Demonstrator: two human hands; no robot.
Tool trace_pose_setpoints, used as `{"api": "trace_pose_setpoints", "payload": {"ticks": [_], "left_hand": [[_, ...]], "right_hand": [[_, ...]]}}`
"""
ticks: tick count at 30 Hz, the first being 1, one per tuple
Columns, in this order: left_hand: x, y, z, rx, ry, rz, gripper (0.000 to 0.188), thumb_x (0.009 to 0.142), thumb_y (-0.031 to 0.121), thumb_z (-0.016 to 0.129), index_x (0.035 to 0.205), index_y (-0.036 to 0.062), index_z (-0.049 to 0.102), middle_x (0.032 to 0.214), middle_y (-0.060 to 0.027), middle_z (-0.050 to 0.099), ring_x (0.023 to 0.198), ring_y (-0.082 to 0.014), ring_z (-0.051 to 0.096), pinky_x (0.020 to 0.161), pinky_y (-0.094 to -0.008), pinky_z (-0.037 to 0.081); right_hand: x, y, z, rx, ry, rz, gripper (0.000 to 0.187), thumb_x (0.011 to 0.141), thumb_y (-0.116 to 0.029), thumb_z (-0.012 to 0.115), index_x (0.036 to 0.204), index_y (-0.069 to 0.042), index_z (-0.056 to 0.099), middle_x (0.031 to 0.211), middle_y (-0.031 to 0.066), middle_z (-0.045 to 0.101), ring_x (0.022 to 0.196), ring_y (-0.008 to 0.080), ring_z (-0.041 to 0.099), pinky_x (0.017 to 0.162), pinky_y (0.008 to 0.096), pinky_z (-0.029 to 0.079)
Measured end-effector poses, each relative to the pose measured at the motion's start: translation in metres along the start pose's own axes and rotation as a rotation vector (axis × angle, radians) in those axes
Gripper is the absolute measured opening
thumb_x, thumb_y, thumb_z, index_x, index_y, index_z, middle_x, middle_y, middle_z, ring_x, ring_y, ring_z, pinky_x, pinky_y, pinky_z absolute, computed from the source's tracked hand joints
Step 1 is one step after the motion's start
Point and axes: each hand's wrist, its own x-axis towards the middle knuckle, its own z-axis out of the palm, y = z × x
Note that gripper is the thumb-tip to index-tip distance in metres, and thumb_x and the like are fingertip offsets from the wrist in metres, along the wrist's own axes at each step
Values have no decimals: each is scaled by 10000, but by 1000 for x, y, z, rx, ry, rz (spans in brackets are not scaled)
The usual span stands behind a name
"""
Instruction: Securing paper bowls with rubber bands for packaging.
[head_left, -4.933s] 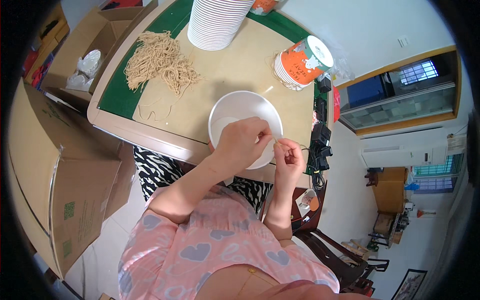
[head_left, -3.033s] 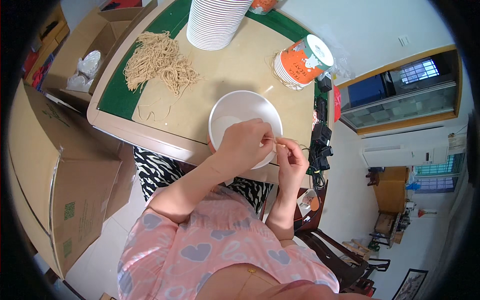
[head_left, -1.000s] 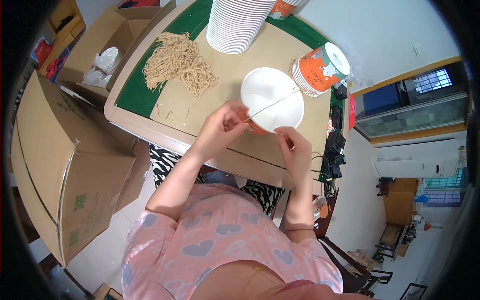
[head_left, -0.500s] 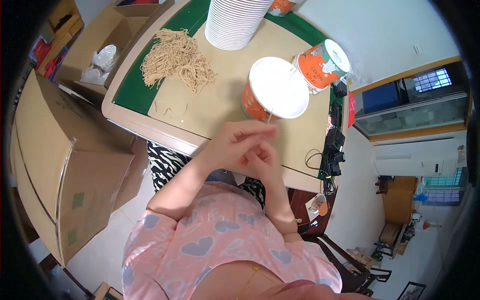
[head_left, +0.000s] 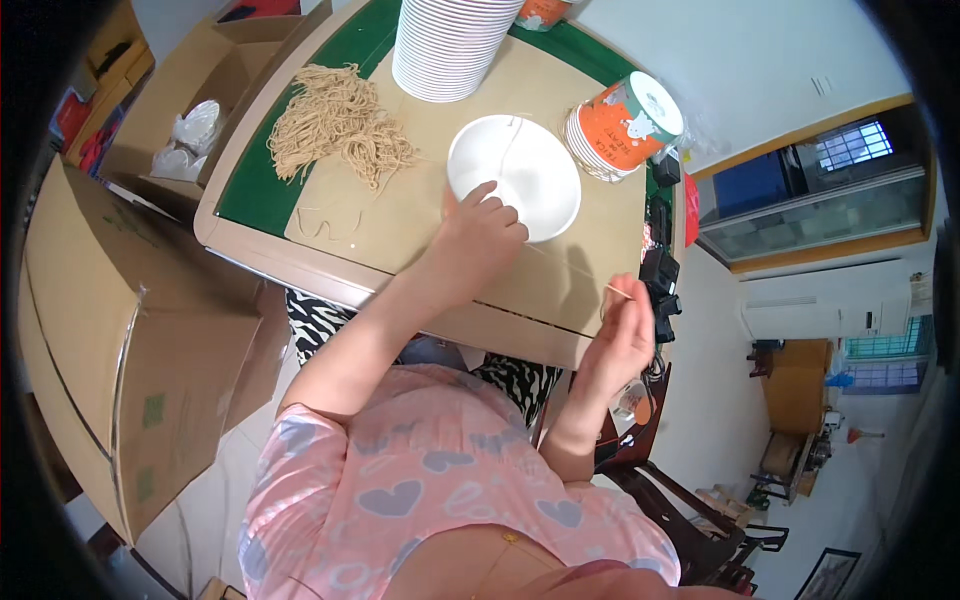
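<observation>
A white-lined paper bucket (head_left: 545,185) with an orange outside is tipped toward me on the table. My left hand (head_left: 475,245) is closed over its near rim, fingers curled inside and the thumb hidden. A thin beige string (head_left: 507,150) hangs from the far rim into the bucket. Off to the right, my right hand (head_left: 625,330) pinches the string's other stretch, which runs taut from beside the left hand. A tangled heap of cut beige strings (head_left: 330,120) lies at the left, with a few loose pieces nearer me.
A tall stack of white paper buckets (head_left: 450,50) stands at the back. Orange nested buckets (head_left: 625,120) lie on their side at the right. Black power adapters and cables (head_left: 660,270) line the right edge. Cardboard boxes (head_left: 190,400) stand left of the table (head_left: 370,225).
My hands were together in front of the bucket; now the right has moved right, drawing string out. The left has moved onto the bucket's rim, and the bucket has shifted left and tipped.
</observation>
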Motion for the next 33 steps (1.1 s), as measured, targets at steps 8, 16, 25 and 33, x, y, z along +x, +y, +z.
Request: {"api": "trace_pose_setpoints", "payload": {"ticks": [8,16,25,33], "left_hand": [[-30,32,-37,-335,239,-136,182,770,24,649,952,38,661,872,-88,630,850,-274,610,873,-377,491],[-65,57,-12,-1151,145,-421,206,848,18,588,1046,-6,639,990,-114,634,837,-209,639,712,-276,510],[-72,54,-4,-962,229,-368,214,859,-22,564,1058,-15,642,1024,-113,638,899,-198,629,797,-267,489],[-87,30,13,-708,115,-451,206,820,19,584,1016,-4,644,899,-158,650,839,-291,632,707,-337,499]], "right_hand": [[-8,-24,7,152,-293,145,142,922,-48,525,1057,-6,544,821,96,631,696,135,567,706,264,482],[-57,10,19,111,-562,845,346,989,-224,431,1261,-16,484,1177,125,571,997,170,598,873,318,487],[-28,51,11,505,-359,873,264,960,-188,490,1162,-23,530,1150,112,587,1143,217,531,973,367,430],[-10,45,-1,674,-281,689,247,945,-111,498,1187,-91,460,801,12,517,709,116,475,725,264,425]]}}
